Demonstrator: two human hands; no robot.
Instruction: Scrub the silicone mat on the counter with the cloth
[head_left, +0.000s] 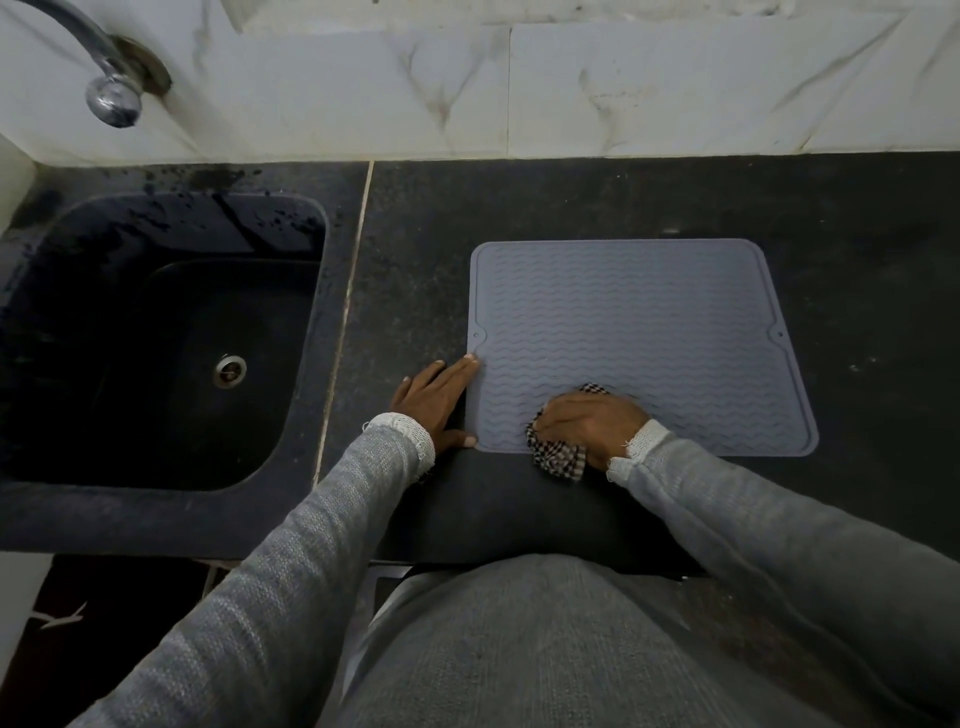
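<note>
A grey silicone mat with wavy ridges lies flat on the dark counter. My right hand presses a bunched black-and-white checked cloth onto the mat's near edge, with most of the cloth hidden under the palm. My left hand lies flat with fingers spread on the counter at the mat's near left edge. Its fingertips touch the mat's side and its thumb the near left corner.
A dark sink with a metal drain is set into the counter to the left. A chrome tap juts from the white marbled wall tiles behind. The counter's front edge runs just below my hands.
</note>
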